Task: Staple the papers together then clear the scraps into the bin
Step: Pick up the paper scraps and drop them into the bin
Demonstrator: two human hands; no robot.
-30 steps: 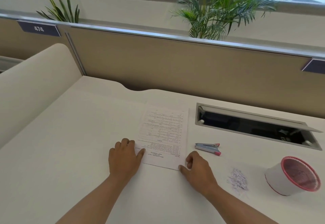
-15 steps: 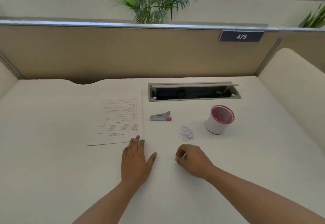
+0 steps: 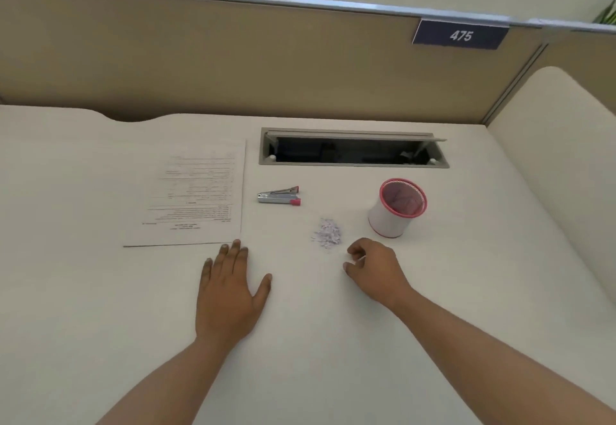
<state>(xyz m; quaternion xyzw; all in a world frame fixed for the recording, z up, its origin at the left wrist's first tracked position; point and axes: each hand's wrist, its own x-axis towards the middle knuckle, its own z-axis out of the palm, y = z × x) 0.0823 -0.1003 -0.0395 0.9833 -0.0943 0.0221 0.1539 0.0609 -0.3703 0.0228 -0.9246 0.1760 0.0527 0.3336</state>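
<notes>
The printed papers (image 3: 196, 194) lie flat on the white desk (image 3: 100, 291), text upside down to me. A small silver stapler with pink ends (image 3: 279, 195) rests just right of them. A little heap of paper scraps (image 3: 327, 233) sits between the stapler and the white bin with a pink mesh rim (image 3: 395, 211). My left hand (image 3: 230, 288) lies flat on the desk, fingertips at the papers' near right corner. My right hand (image 3: 375, 269) is loosely curled, holding nothing, just below and right of the scraps.
An open cable slot (image 3: 353, 149) is cut into the desk behind the stapler and bin. A tan partition (image 3: 233, 58) with a "475" sign (image 3: 461, 35) closes the back. A padded side wall (image 3: 560, 144) rises at the right.
Both hands have come off the papers' near edge and drawn back toward me; the right hand has shifted right, near the scraps. My view has swung right and tilted down.
</notes>
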